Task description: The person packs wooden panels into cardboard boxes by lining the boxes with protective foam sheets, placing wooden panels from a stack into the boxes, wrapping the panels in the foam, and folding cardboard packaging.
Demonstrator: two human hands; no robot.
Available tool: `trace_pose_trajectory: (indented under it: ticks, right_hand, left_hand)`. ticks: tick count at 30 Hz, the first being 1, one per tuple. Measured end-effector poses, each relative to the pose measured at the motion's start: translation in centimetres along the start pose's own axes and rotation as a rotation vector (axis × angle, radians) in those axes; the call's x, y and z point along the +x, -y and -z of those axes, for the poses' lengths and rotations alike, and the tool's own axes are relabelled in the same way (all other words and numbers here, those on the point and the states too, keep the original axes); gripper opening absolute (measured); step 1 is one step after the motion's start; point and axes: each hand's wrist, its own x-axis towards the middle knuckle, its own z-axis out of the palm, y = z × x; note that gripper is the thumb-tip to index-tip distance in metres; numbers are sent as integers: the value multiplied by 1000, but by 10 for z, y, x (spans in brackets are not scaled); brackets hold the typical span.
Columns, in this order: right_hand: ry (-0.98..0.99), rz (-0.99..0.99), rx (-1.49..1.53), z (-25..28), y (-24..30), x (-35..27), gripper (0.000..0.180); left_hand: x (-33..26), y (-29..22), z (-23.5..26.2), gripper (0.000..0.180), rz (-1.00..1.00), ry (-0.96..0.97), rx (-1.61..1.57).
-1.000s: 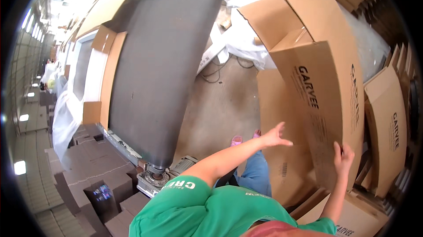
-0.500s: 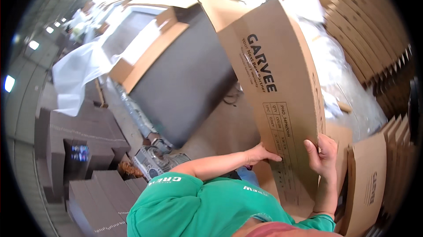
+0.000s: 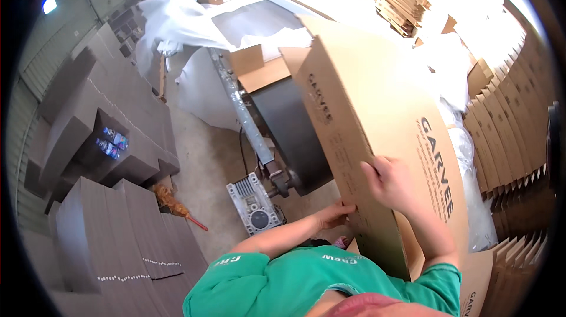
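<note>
head view: left hand (image 3: 335, 215) pinches the left edge of the carton (image 3: 392, 102), right hand (image 3: 389, 183) its upper edge; long axis forward.

The left forearm (image 3: 283, 237) slants forward and rightward from the torso (image 3: 318, 284), the left hand (image 3: 335, 215) just ahead of it, fingers partly hidden. Right of the torso, the right forearm (image 3: 427, 225) angles forward and inward; the right hand (image 3: 388, 182), farther from the torso, has folded fingers and an extended thumb.
</note>
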Motion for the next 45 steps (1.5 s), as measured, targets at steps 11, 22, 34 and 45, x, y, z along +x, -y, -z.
trace_pose_trajectory:
  ticks: [11, 22, 34, 45]
  right_hand:
    - [326, 81, 29, -198, 40, 69, 19]
    - [215, -146, 559, -185, 5, 17, 29]
    - [394, -290, -79, -140, 11, -84, 90]
    - [-142, -42, -75, -146, 52, -97, 49]
  left_hand:
    - [-136, -96, 6, 41, -1031, -967, 1296]
    - [-101, -183, 25, 19, -909, -700, 2150]
    - [-109, -188, 26, 38, -1058, -718, 2101]
    - [-117, -191, 78, 73, -1221, -722, 1907]
